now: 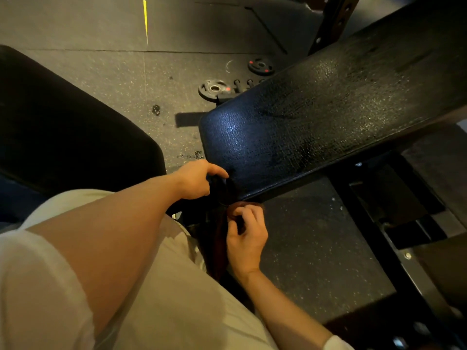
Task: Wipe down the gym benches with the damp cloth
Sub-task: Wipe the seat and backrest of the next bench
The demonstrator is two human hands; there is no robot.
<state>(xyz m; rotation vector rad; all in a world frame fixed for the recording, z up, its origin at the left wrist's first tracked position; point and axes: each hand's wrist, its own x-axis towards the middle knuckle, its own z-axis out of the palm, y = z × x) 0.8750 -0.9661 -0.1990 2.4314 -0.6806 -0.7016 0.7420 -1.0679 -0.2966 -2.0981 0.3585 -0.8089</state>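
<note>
Bench pad (316, 127) glistens wet – mostly wiped. Both hands at its near corner: left hand (195, 180) and right hand (246, 232) pinching the dark cloth (222, 223). Left-side bench (63, 127) looks dry – prob. undone.

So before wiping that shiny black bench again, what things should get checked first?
1. Dark reddish-brown cloth in hand: ok, the right hand pinches it below the bench end.
2. Cloth on the pad: not ok, it hangs off the edge.
3. Left hand steadying: ok, it rests at the near corner of the glossy black padded bench.
4. Pad wet from wiping: cannot tell, it shines but that may be lamp glare.
5. Floor behind: not ok, round black weight plates lie on the speckled rubber floor.
</note>
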